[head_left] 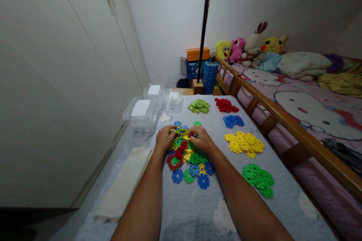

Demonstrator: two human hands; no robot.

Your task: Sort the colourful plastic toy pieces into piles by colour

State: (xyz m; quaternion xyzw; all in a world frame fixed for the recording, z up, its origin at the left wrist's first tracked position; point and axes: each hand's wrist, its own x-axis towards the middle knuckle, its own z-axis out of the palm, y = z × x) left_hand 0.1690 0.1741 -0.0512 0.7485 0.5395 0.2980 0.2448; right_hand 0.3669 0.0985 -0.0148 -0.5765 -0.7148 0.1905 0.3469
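A mixed heap of coloured plastic snowflake discs [189, 160] lies on a grey-blue cloth [198, 211]. My left hand [164, 138] and my right hand [201, 139] both rest on the far side of this heap with fingers curled, pinching discs between them. Exactly which discs each hand grips is hidden by the fingers. Sorted piles lie to the right: light green [199, 106], red [225, 105], blue [233, 121], yellow [244, 143] and dark green [258, 179].
Clear plastic boxes with lids [143, 113] stand at the far left of the cloth. A folded white cloth [124, 184] lies at the left. A wooden bed rail [288, 124] runs along the right; a black pole [204, 26] and wardrobe doors [70, 64] stand beyond.
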